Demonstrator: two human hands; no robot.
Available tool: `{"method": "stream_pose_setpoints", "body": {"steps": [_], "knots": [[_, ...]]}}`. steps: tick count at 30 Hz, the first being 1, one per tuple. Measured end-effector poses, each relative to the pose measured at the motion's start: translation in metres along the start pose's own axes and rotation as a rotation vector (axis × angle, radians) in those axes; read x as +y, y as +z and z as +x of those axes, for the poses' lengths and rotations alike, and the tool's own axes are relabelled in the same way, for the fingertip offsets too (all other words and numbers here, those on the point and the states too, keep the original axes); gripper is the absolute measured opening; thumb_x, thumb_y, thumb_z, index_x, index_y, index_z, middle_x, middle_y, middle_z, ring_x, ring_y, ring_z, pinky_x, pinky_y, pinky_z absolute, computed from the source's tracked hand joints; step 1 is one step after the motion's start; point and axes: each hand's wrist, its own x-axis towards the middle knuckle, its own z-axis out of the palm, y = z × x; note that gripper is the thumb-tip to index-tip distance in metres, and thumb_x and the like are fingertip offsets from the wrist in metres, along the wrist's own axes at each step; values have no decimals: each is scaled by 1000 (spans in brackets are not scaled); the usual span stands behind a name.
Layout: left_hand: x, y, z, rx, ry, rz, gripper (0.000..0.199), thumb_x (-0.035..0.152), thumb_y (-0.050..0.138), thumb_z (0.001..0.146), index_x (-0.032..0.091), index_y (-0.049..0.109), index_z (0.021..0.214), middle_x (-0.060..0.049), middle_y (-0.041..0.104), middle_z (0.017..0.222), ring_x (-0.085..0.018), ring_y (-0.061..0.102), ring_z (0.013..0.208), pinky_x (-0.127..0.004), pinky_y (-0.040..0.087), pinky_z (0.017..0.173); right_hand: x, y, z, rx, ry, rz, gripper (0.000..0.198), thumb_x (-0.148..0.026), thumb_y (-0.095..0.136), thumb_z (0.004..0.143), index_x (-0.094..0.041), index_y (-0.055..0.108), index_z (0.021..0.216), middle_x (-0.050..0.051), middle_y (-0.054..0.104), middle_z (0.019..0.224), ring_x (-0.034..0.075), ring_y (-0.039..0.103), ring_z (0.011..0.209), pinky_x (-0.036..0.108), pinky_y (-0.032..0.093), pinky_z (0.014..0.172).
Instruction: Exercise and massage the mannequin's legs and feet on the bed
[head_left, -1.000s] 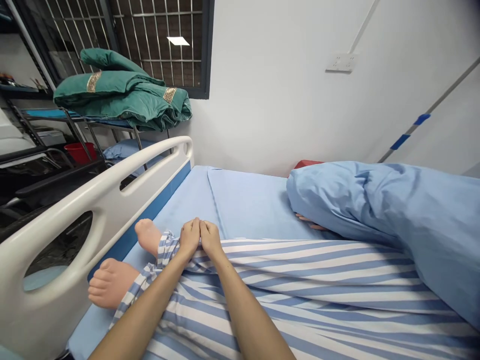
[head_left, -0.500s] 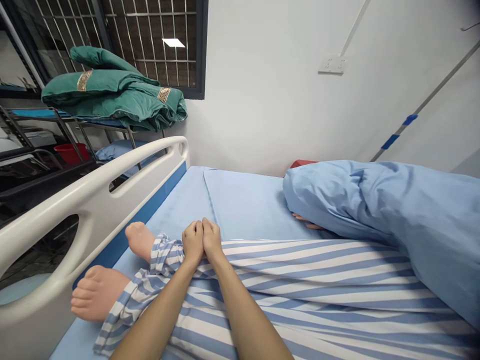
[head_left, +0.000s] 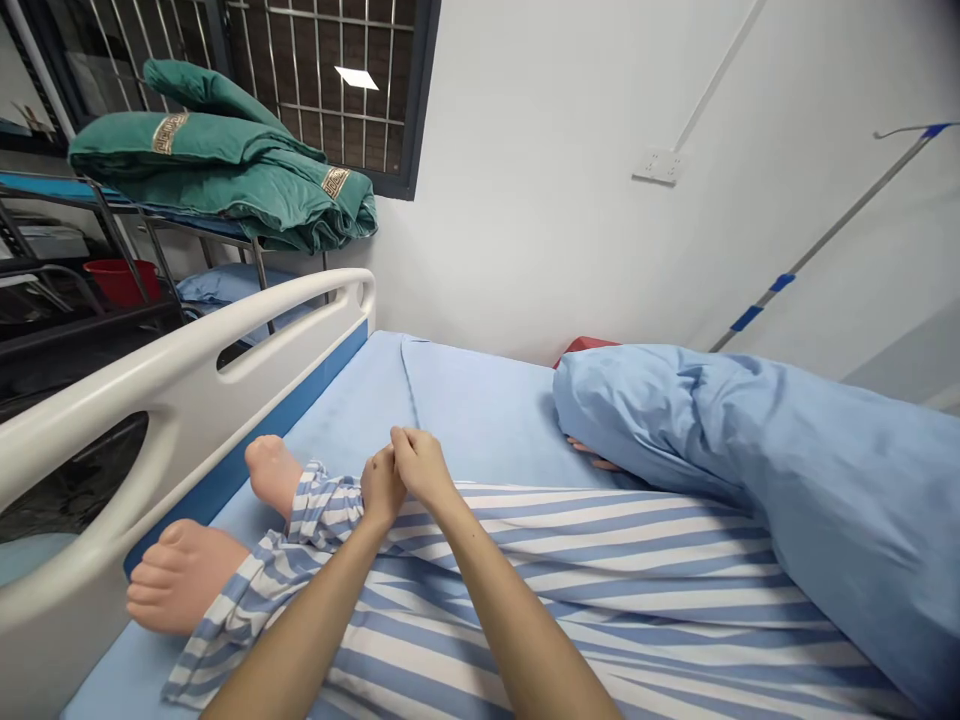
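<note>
Both my hands are closed side by side over the far shin of a manikin lying on the bed. My left hand (head_left: pixel 381 482) is curled against the far leg of its blue-and-white striped trousers (head_left: pixel 570 550). Touching it from the right and slightly higher, my right hand (head_left: pixel 421 465) has its fingers bent inward. Whatever the fingers hold, if anything, is hidden. Two smooth pink feet, a near foot (head_left: pixel 184 578) and a far foot (head_left: pixel 273 474), stick out of the cuffs to the left. A light blue cover (head_left: pixel 675 420) lies over the upper body, with fingertips (head_left: pixel 592 455) showing beneath.
A white footboard (head_left: pixel 172 380) with cut-outs bounds the bed on the left. Past the light blue sheet (head_left: pixel 480 410) rises a white wall with a socket (head_left: pixel 658 167). A metal pole (head_left: pixel 832 240) leans at right. Folded green quilts (head_left: pixel 225 170) lie on another bed beyond.
My right hand has lifted a little and turned over beside the left one. The left hand has stayed near the same shin. The camera view has tilted slightly.
</note>
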Motion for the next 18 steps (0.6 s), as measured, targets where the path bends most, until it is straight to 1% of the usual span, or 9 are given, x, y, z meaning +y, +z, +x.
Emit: {"method": "stream_pose_setpoints", "body": {"steps": [2,5,8,11,14,16,18], "knots": [[2,0,0,10,-24,10,31,28,34,85,19,58,67,-7,65,70,-14,52,64,-25,30,59,8,-1,-3,9,-7,0,41,-38,36,84,-19,43,49,-2,44,47,11,36,49,24,24,51],[6,0,-1,31,-47,-18,39,34,29,87,19,57,64,-5,63,66,-14,50,60,-25,30,59,32,4,-12,14,30,32,39,-38,35,85,-19,47,53,-2,48,51,11,39,52,24,26,52],[8,0,-3,32,-1,-20,38,35,30,86,19,56,63,-4,62,64,-13,49,59,-25,30,60,48,8,-18,12,33,70,39,-38,34,86,-19,47,54,-2,47,52,11,41,53,23,27,53],[6,3,-6,49,62,-40,38,36,29,86,19,53,62,-3,59,60,-12,47,57,-24,30,59,48,7,-18,47,27,120,40,-39,33,86,-19,45,53,-3,45,51,10,39,52,23,27,52],[5,4,-10,60,135,-56,37,35,28,86,19,51,61,-1,55,57,-11,45,55,-23,30,57,46,3,-16,62,50,217,41,-40,34,85,-19,41,51,-4,40,48,10,36,50,23,27,50],[12,2,-9,40,168,-72,36,35,30,85,19,48,58,0,51,54,-10,43,53,-23,29,56,46,1,-14,72,66,300,41,-42,34,84,-19,40,51,-5,38,47,10,35,49,22,28,49],[26,0,-6,48,152,-153,37,37,32,84,20,42,53,2,44,49,-10,39,50,-23,28,53,48,0,-12,81,72,381,41,-44,36,83,-19,41,51,-5,38,47,9,35,49,22,29,48]]}}
